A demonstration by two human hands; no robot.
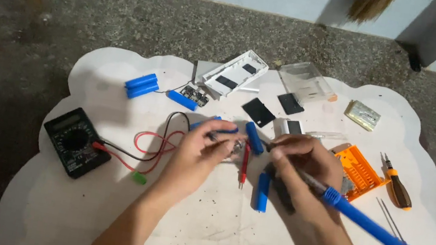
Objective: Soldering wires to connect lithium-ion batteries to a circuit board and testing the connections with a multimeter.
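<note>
White, scallop-edged matting (96,203) is spread over a speckled stone floor (70,13), and the work is laid out on it. At the left a black multimeter (75,141) is set down, its red and black leads (151,144) trailing toward the middle. A blue-handled soldering iron (372,227) is clamped in the right hand (302,170), its tip brought to a blue cylindrical cell (254,137) at the centre. The left hand (203,153) is closed around a second blue cell (216,123), holding it against the joint. Loose cells are seen at the far left (142,85) and near the wrists (262,191). An orange parts tray (361,173) and a screwdriver (396,184) lie to the right. For a clean joint, the cells should be kept steady and the tip held only briefly, so that little heat is passed into them.
</note>
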